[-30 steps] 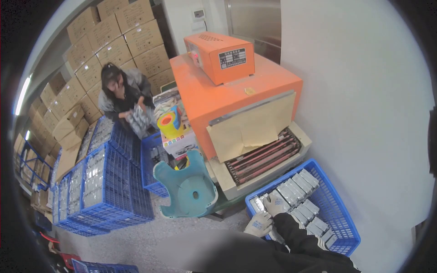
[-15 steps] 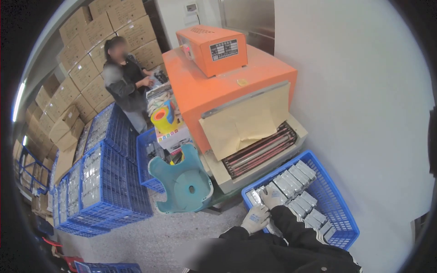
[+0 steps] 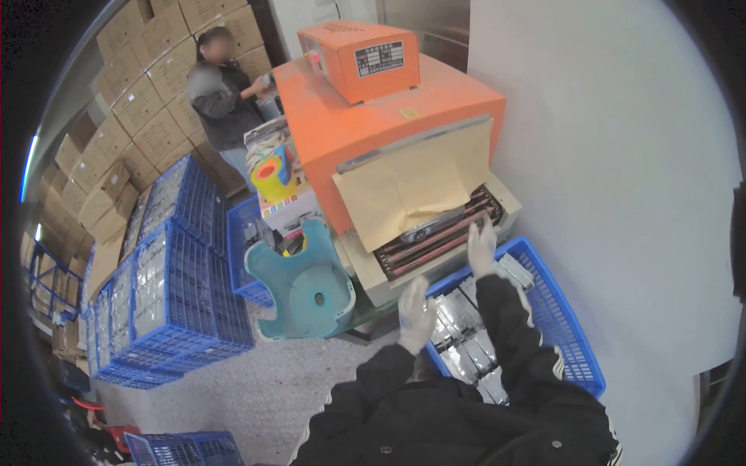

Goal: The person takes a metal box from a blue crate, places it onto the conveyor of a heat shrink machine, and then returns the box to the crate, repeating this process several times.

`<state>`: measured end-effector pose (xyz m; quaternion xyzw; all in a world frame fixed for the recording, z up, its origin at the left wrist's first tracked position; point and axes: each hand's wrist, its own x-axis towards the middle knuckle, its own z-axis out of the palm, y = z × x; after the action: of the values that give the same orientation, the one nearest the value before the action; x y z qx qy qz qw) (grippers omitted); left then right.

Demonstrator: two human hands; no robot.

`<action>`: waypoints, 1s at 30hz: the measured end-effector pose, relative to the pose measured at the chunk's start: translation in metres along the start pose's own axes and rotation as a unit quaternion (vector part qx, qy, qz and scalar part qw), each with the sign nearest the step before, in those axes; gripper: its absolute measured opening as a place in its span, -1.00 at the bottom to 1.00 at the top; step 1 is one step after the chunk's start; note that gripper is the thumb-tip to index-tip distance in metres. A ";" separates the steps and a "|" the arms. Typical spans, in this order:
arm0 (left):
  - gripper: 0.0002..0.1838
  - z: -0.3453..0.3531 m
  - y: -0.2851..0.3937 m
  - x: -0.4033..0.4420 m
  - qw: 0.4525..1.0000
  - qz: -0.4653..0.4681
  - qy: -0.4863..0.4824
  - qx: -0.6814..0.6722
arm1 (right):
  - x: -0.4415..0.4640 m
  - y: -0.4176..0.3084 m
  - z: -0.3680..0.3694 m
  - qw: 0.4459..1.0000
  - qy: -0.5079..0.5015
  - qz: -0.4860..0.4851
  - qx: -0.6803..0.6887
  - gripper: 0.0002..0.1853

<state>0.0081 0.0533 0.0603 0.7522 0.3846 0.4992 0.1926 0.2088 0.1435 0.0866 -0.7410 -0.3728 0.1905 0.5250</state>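
Both of my hands wear pale work gloves. My left hand (image 3: pixel 417 315) is raised at the near left corner of the blue basket (image 3: pixel 576 342), fingers up and apart from the thumb, holding nothing. My right hand (image 3: pixel 482 247) is beside the right end of the roller conveyor (image 3: pixel 435 252), fingers stretched out and nothing in them. A silvery wrapped pack (image 3: pixel 432 227) shows on the rollers, partly hidden under the yellowish flap (image 3: pixel 416 175) of the orange machine (image 3: pixel 388 128). Rows of silvery wrapped packs (image 3: pixel 460 312) lie in the basket, partly covered by my arms.
A teal stool (image 3: pixel 301 286) lies tipped beside the machine. Blue crates (image 3: pixel 186 291) of silvery packs are stacked at the left, before cardboard boxes (image 3: pixel 159 74). A co-worker (image 3: pixel 225 101) stands behind the machine by a yellow tape roll (image 3: pixel 272 177). A white wall (image 3: pixel 606 155) rises at the right.
Both hands have come up out of the basket toward the conveyor and opened. A silvery pack now shows under the flap. The co-worker has shifted posture, and my view has tilted slightly.
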 end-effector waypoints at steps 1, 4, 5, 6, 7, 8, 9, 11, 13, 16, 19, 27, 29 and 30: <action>-0.58 -0.001 0.000 0.020 0.998 -0.057 0.001 -0.013 | 0.024 -0.001 0.004 0.998 -0.014 -0.039 -0.050 -0.42; -0.38 0.000 0.000 0.070 0.977 -0.206 0.009 -0.053 | 0.077 0.022 0.023 0.953 -0.008 -0.208 -0.221 -0.57; -0.35 0.001 -0.001 0.085 0.961 -0.267 0.016 -0.072 | 0.090 0.037 0.032 0.897 0.019 -0.315 -0.309 -0.67; -0.34 0.003 0.001 0.096 0.951 -0.296 0.018 -0.082 | 0.090 0.038 0.035 0.862 0.032 -0.365 -0.351 -0.70; -0.38 0.004 0.004 0.101 0.941 -0.323 0.033 -0.099 | 0.077 0.024 0.030 0.916 0.013 -0.272 -0.293 -0.64; -0.42 0.006 0.007 0.105 0.928 -0.351 0.045 -0.116 | 0.062 0.011 0.026 0.957 -0.007 -0.174 -0.231 -0.53; -0.44 0.008 0.010 0.102 0.921 -0.367 0.049 -0.124 | 0.049 0.003 0.017 0.972 -0.017 -0.120 -0.200 -0.47; -0.38 0.011 0.019 0.075 0.920 -0.366 0.029 -0.138 | 0.018 -0.001 -0.010 0.994 -0.090 0.043 -0.035 -0.35; -0.33 0.017 0.031 0.027 0.918 -0.366 0.012 -0.156 | -0.019 0.004 -0.055 0.973 -0.167 0.136 0.081 -0.45; -0.29 0.016 0.048 -0.044 0.922 -0.338 -0.046 -0.183 | -0.068 0.043 -0.133 0.946 -0.284 0.053 0.150 -0.38; -0.40 0.016 0.047 -0.096 0.929 -0.263 -0.192 -0.174 | -0.127 0.055 -0.204 0.959 -0.267 -0.052 0.085 -0.29; -0.82 0.016 0.052 -0.106 0.884 0.065 -0.460 0.044 | -0.243 0.094 -0.280 0.949 -0.046 0.282 -0.134 -0.10; -0.76 0.019 0.051 -0.107 0.873 0.070 -0.476 0.078 | -0.247 0.094 -0.259 0.924 -0.113 0.334 -0.147 -0.09; -0.75 0.020 0.050 -0.108 0.869 0.072 -0.482 0.086 | -0.250 0.099 -0.246 0.916 -0.130 0.349 -0.149 -0.09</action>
<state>0.0235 -0.0596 0.0208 0.9385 0.2300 0.0521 0.2521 0.2473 -0.2178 0.0608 -0.8625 -0.1795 0.3982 0.2556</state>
